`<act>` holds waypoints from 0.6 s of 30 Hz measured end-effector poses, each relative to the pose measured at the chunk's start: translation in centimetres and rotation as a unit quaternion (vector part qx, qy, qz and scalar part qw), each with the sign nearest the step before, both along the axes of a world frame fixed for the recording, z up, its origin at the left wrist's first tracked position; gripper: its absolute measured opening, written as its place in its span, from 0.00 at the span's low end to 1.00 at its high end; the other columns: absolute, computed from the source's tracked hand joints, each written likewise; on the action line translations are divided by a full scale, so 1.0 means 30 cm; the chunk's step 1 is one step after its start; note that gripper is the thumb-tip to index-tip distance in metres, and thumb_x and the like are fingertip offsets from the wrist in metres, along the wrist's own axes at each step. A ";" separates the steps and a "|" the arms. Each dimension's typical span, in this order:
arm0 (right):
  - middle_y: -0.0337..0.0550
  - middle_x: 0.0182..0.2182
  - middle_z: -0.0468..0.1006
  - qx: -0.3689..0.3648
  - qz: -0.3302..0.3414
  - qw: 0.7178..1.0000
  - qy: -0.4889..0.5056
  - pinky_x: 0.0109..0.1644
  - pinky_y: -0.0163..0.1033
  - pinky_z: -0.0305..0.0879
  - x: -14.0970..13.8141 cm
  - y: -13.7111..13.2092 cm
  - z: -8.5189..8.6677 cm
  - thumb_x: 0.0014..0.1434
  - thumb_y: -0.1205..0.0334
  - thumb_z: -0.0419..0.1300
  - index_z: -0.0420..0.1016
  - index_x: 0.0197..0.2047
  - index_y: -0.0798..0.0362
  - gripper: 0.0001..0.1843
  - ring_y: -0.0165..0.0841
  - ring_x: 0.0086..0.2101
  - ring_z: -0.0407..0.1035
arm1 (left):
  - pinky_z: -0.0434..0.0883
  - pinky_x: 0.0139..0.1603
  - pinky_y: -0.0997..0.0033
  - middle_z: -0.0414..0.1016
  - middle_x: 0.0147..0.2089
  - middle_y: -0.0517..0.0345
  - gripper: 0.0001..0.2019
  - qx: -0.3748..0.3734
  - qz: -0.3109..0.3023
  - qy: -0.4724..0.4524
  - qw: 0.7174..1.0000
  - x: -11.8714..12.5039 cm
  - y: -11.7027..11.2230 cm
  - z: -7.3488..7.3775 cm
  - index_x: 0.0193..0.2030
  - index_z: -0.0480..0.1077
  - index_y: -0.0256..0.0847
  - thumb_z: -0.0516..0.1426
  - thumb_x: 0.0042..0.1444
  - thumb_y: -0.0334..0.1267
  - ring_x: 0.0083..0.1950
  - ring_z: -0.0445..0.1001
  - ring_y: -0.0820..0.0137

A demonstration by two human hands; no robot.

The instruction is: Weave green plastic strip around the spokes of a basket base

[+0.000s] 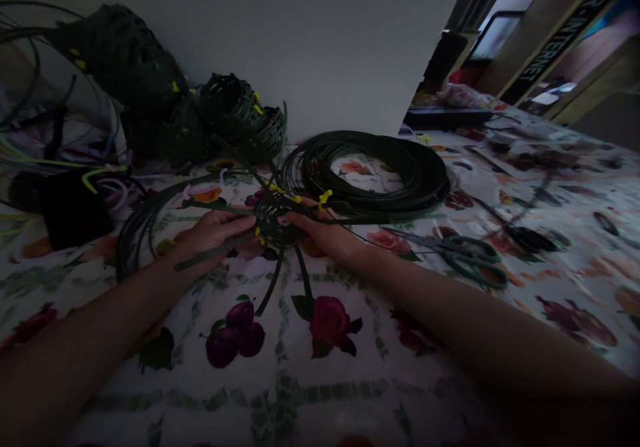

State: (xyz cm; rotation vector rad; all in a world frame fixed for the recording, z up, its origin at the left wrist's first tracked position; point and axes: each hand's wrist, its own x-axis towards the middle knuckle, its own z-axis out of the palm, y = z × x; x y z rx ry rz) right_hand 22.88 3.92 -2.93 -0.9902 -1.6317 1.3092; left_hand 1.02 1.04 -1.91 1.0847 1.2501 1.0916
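Note:
Between my two hands is a small, half-woven basket (277, 224) of dark green plastic strips, with yellow ties on it and loose strip ends sticking out all round. My left hand (215, 234) grips its left side, fingers closed at the weave. On the right side my right hand (317, 230) holds it too, the thumb pressed onto the weave. Two strip ends hang toward me over the tablecloth. Fingers behind the basket are hidden.
Behind lies a coil of dark strip (425, 174). Green-handled scissors (475, 260) rest to the right. Finished woven pieces (125, 54) are piled at the back left, near a black pouch (75, 207). A white panel (300, 40) stands behind; the tablecloth (345, 387) is flowered.

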 end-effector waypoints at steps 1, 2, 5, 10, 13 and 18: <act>0.41 0.45 0.80 -0.003 0.007 1.000 0.011 0.51 0.40 0.70 -0.003 -0.005 0.003 0.57 0.57 0.63 0.77 0.44 0.49 0.11 0.36 0.46 0.72 | 0.75 0.27 0.68 0.80 0.28 0.53 0.11 -0.017 -0.013 -0.015 1.000 0.004 -0.006 0.003 0.33 0.80 0.41 0.71 0.44 0.41 0.27 0.77 0.65; 0.41 0.44 0.80 -0.005 0.012 1.000 0.022 0.50 0.41 0.71 -0.007 -0.010 0.005 0.59 0.57 0.62 0.76 0.45 0.49 0.12 0.36 0.45 0.73 | 0.75 0.27 0.68 0.80 0.28 0.53 0.11 -0.032 -0.020 -0.028 0.999 0.008 -0.012 0.007 0.34 0.80 0.41 0.71 0.43 0.40 0.27 0.77 0.66; 0.41 0.38 0.80 -0.025 0.016 0.999 0.038 0.42 0.39 0.71 -0.014 -0.021 0.003 0.59 0.56 0.61 0.75 0.45 0.50 0.12 0.36 0.39 0.74 | 0.76 0.27 0.67 0.80 0.29 0.53 0.11 -0.045 -0.006 -0.039 0.998 0.025 -0.029 0.019 0.34 0.80 0.40 0.71 0.43 0.39 0.27 0.78 0.65; 0.34 0.18 0.67 -0.096 -0.007 0.995 0.005 0.21 0.34 0.57 -0.009 -0.033 -0.006 0.59 0.52 0.62 0.75 0.42 0.50 0.12 0.28 0.18 0.58 | 0.79 0.38 0.66 0.83 0.37 0.52 0.13 -0.079 0.002 -0.070 0.994 0.039 -0.038 0.018 0.36 0.80 0.38 0.71 0.41 0.35 0.36 0.81 0.64; 0.34 0.18 0.66 -0.100 -0.009 0.995 0.002 0.19 0.33 0.53 -0.006 -0.032 -0.020 0.58 0.50 0.62 0.75 0.39 0.50 0.13 0.26 0.17 0.55 | 0.78 0.41 0.68 0.83 0.39 0.52 0.12 -0.082 -0.027 -0.079 0.993 0.034 -0.034 0.005 0.38 0.81 0.38 0.70 0.44 0.36 0.38 0.81 0.65; 0.36 0.20 0.71 -0.093 0.017 0.995 0.031 0.20 0.33 0.59 -0.003 -0.007 -0.049 0.56 0.49 0.65 0.75 0.38 0.51 0.14 0.28 0.19 0.62 | 0.77 0.39 0.69 0.83 0.37 0.53 0.09 -0.069 -0.053 -0.076 0.993 0.020 -0.017 -0.007 0.35 0.81 0.40 0.70 0.45 0.36 0.36 0.80 0.66</act>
